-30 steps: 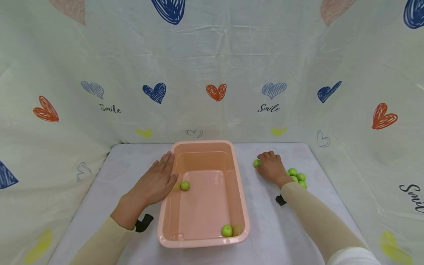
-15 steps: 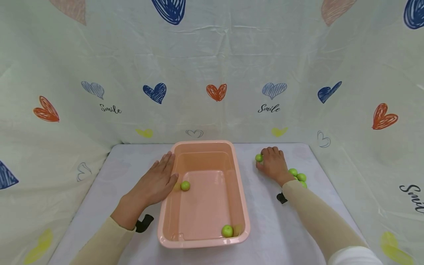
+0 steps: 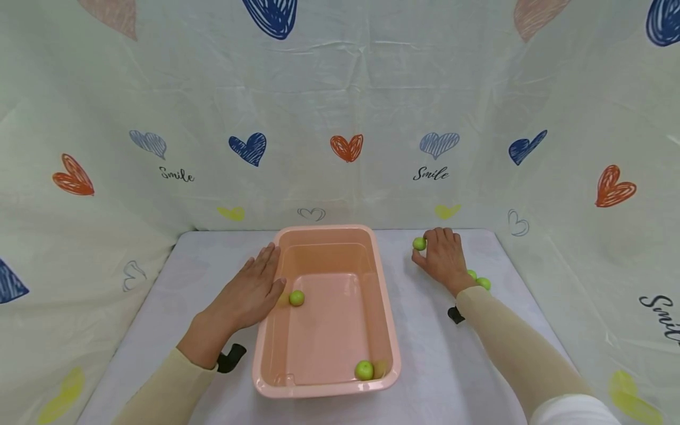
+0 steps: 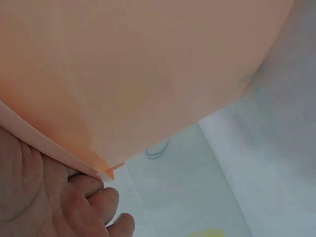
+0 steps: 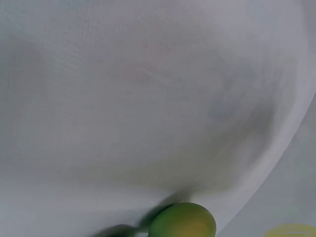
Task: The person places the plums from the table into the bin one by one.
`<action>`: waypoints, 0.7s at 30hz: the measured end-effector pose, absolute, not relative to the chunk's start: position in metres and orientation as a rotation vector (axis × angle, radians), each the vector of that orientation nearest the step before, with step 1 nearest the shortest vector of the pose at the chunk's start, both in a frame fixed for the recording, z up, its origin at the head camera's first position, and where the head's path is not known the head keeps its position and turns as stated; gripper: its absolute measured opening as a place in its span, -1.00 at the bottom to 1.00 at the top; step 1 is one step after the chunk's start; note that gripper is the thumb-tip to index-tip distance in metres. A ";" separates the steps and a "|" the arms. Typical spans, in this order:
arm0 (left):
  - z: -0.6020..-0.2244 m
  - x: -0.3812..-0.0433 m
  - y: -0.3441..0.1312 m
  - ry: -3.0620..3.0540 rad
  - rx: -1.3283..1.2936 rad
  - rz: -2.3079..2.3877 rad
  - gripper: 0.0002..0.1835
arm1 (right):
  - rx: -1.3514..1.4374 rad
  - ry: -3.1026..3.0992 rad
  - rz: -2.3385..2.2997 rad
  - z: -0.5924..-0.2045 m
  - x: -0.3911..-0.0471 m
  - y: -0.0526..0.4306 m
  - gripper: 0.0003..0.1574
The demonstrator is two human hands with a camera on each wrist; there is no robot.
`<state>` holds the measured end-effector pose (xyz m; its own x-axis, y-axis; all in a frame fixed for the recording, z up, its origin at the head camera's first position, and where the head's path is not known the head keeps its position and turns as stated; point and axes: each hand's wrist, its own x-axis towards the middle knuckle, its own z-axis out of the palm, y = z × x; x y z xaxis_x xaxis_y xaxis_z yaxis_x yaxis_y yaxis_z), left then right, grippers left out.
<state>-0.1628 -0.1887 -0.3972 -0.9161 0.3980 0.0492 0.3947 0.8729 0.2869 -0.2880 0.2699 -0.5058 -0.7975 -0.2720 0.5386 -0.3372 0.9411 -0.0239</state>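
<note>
Right hand (image 3: 441,260) pinches green ball (image 3: 419,243), just left of its fingers, out to the right of pink bin's (image 3: 326,333) far end. Bin's long axis runs near-far. Left hand (image 3: 245,290) straight-fingered against bin's left edge, well apart from ball.

a screened-off workspace, with heart-printed sheeting (image 3: 340,77) on three sides of a white-topped table (image 3: 202,271).
</note>
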 end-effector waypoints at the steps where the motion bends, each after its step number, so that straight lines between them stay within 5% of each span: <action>1: -0.397 -0.163 -0.189 3.029 0.640 0.462 -0.28 | 0.435 -2.534 0.160 -0.505 -0.288 0.269 -0.52; 21: -0.402 -0.165 -0.190 3.036 0.627 0.446 -0.26 | 0.542 -2.351 0.206 -0.478 -0.294 0.237 -0.52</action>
